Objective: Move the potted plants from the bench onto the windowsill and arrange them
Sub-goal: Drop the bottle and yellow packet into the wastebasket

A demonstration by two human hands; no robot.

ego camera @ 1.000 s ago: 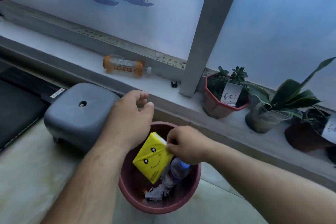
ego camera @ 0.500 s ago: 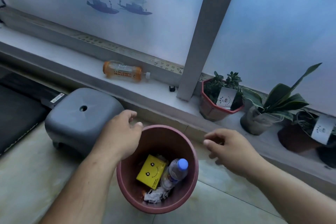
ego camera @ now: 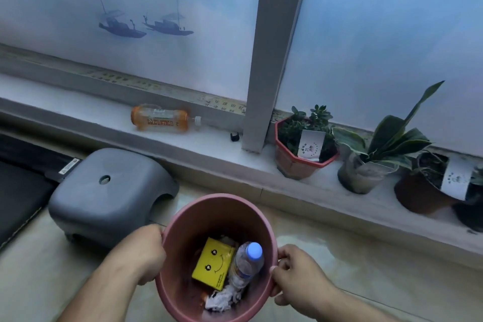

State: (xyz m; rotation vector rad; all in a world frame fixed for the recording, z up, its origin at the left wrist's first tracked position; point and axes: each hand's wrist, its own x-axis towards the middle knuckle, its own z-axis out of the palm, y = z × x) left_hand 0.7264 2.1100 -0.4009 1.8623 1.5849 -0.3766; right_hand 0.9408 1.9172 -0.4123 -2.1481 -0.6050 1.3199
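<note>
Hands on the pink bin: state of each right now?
Left hand: grips the left rim of the round pink plastic bin.
Right hand: grips the bin's right rim, thumb on its edge.

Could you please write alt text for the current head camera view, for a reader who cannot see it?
A person's left hand and right hand grip opposite sides of a pink bin holding a yellow smiley-face pack, a plastic water bottle and crumpled paper. Beyond, potted plants stand on the windowsill right of an orange bottle lying down; a grey stool sits left.
</note>
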